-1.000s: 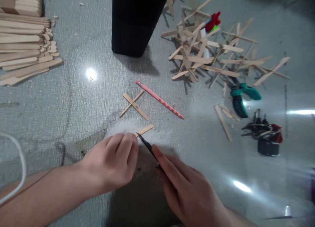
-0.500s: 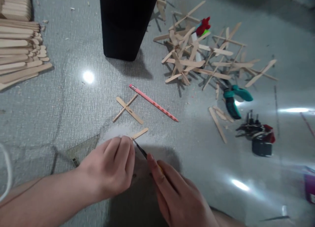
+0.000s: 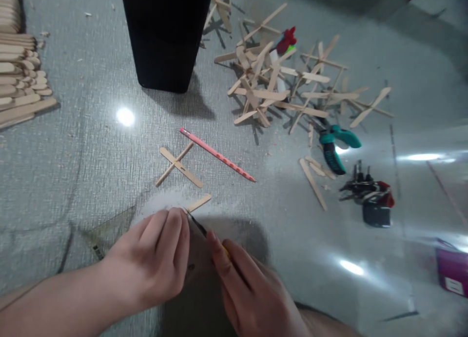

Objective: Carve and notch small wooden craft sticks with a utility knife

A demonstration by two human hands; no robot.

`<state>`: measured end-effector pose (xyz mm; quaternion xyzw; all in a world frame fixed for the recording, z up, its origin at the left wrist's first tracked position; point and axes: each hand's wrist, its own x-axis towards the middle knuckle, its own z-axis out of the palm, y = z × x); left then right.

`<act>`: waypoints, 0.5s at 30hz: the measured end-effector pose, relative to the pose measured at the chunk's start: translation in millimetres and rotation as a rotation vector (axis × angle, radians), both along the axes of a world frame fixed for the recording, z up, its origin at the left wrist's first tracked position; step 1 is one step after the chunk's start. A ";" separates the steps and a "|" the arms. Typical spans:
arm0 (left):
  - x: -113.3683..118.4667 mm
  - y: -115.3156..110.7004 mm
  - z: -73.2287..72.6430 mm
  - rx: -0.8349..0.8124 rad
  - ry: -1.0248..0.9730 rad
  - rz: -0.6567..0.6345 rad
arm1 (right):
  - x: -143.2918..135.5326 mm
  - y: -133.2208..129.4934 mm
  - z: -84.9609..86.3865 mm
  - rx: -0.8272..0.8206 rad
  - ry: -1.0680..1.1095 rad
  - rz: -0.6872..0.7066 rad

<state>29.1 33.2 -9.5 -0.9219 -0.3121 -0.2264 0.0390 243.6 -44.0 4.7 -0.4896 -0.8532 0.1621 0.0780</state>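
My left hand [image 3: 157,256] is closed on a wooden craft stick [image 3: 199,202], whose rounded end sticks out past the fingertips. In my right hand [image 3: 252,288] is a slim craft knife [image 3: 197,225] with a dark metal neck and a bit of yellow handle showing. Its tip meets the stick right beside my left fingers. Just beyond lie two crossed craft sticks [image 3: 179,165], one with a small slot cut in it. A pink pencil [image 3: 219,155] lies slantwise behind them. Fine pale dust surrounds my left fingers.
A tall black box [image 3: 166,39] stands at the back. Stacked craft sticks [image 3: 22,83] fill the far left. Joined sticks [image 3: 263,83] pile up at back right, near teal-handled pliers [image 3: 332,149], loose stick pieces [image 3: 312,183] and a dark cluster of small tools [image 3: 369,195].
The whole scene has shifted slightly left in view. Both hands keep their grips, and the knife tip stays at the stick beside my left fingers.
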 end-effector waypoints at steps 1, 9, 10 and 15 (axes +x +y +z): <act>0.3 0.4 -0.5 0.006 -0.003 -0.001 | 0.6 -0.8 -0.4 0.003 -0.001 0.000; -1.1 1.0 0.6 -0.004 0.021 -0.013 | -3.7 5.9 -1.8 0.013 0.045 -0.007; -1.3 0.7 1.0 -0.006 0.020 -0.003 | -4.0 6.2 -1.4 0.005 0.051 -0.007; -2.2 -5.3 -3.2 0.041 0.028 -0.008 | -1.8 1.5 -1.3 -0.009 0.030 -0.003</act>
